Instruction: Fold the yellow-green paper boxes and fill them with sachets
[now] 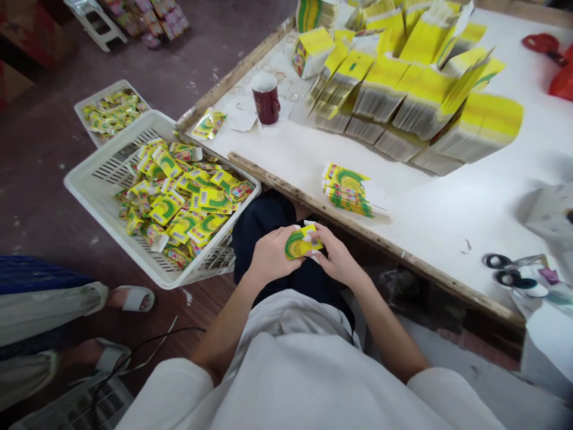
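Observation:
Above my lap, both hands hold one small yellow and green printed carton (pixel 297 243). My left hand (pixel 274 254) is closed on its left side, and the fingers of my right hand (pixel 333 254) pinch its right end, where white flaps show. On the table just ahead lies a fanned stack of flat cartons (pixel 349 190) in the same print. To the left, a white plastic basket (pixel 107 236) holds a heap of folded cartons (pixel 179 203). Whether anything is inside the carton in my hands is hidden.
Rows of bundled yellow cardboard (pixel 389 83) stand on the white table (pixel 286 156). A dark red mug (pixel 265 98), scissors (pixel 514 272) and a red object (pixel 561 80) are there too. A smaller basket (pixel 96 136) sits beyond the large one. Another person's sandalled feet (pixel 138 298) are at left.

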Tool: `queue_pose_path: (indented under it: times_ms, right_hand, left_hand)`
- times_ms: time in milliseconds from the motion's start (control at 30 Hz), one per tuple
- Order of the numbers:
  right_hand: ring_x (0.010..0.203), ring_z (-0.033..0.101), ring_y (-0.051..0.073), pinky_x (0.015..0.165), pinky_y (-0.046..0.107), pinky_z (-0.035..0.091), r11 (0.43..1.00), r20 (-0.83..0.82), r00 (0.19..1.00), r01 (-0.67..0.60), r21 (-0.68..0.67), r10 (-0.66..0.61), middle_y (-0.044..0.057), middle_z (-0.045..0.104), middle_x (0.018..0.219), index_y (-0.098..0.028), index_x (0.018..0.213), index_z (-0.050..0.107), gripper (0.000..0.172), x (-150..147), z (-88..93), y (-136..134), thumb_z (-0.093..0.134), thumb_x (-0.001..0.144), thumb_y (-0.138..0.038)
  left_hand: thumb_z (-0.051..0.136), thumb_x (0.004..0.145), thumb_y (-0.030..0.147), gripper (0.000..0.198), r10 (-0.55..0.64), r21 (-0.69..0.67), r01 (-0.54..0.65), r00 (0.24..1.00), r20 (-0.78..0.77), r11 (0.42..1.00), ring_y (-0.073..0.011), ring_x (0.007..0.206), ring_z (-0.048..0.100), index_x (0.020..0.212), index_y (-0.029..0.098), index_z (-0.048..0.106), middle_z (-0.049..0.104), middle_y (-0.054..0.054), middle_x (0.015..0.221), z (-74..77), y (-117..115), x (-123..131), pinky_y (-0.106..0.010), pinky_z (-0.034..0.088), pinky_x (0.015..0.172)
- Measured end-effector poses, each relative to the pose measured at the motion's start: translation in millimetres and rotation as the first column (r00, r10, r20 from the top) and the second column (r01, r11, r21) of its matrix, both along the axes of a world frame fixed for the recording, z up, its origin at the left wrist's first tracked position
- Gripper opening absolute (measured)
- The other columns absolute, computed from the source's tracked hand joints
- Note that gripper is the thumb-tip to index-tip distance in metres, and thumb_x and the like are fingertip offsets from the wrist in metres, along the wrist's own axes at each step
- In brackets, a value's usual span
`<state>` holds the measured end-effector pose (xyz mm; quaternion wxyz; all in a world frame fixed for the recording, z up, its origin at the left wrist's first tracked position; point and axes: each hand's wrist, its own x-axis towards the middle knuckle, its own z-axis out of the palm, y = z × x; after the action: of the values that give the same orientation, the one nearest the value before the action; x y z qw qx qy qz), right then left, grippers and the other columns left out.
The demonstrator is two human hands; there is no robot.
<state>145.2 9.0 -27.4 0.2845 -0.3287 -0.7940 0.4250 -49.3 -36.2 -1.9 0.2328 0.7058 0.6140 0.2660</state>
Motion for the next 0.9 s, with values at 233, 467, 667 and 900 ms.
queue_pose_path:
  times_ms: [233, 467, 667, 900]
  right_hand:
    - [0.107, 0.065, 0.025, 0.095, 0.043, 0.053, 0.955, -0.087, 0.951, 0.292, -0.06, -0.296, 0.012, 0.063, 0.122, -0.021, 0.127, 0.051, 0.048, 0.2, 3.5, 16.1, 0.067, 0.084, -0.032]
    - [0.102, 0.057, 0.031, 0.094, 0.05, 0.047, 0.659, 0.263, 0.604, 0.696, 0.287, -0.752, 0.015, 0.06, 0.107, -0.016, 0.107, 0.065, 0.027, 52.1, 3.3, 100.4, 0.058, 0.081, -0.022]
    - [0.103, 0.049, 0.033, 0.095, 0.051, 0.042, 0.735, 0.458, 0.58, 0.588, 0.338, -0.674, 0.016, 0.056, 0.106, -0.016, 0.102, 0.066, 0.022, 49.2, -6.0, 117.4, 0.06, 0.083, -0.024]
    - [0.107, 0.049, 0.036, 0.095, 0.05, 0.04, 0.777, 0.592, 0.532, 0.555, 0.296, -0.605, 0.021, 0.054, 0.115, -0.012, 0.113, 0.06, 0.034, 48.7, 3.1, 126.6, 0.063, 0.082, -0.025]
  left_hand:
    - [0.075, 0.071, 0.054, 0.059, 0.349, -0.034, -0.511, 0.535, 0.769, 0.859, -0.0255, 0.118, 0.061, 0.12, 0.028, 0.055, 0.063, -0.007, 0.126, -11.9, 9.6, -23.7, -0.038, 0.051, 0.097]
    - [0.057, 0.087, 0.05, 0.03, 0.404, -0.434, -0.641, -0.204, 0.892, 0.633, -0.0219, 0.13, 0.052, 0.105, 0.026, 0.055, 0.054, -0.012, 0.136, -13.8, 15.7, -42.9, -0.037, 0.05, 0.1]
    - [0.073, 0.075, 0.033, 0.029, 0.496, -0.464, -0.501, -0.077, 0.865, 0.73, -0.0156, 0.092, 0.067, 0.097, 0.024, 0.056, 0.068, -0.006, 0.111, -23.6, 7.1, -12.9, -0.029, 0.052, 0.079]
    - [0.076, 0.07, 0.033, 0.036, 0.497, -0.464, -0.452, -0.051, 0.866, 0.762, -0.009, 0.071, 0.065, 0.101, 0.021, 0.062, 0.069, 0.0, 0.091, -22.6, 5.5, -3.8, -0.022, 0.048, 0.065]
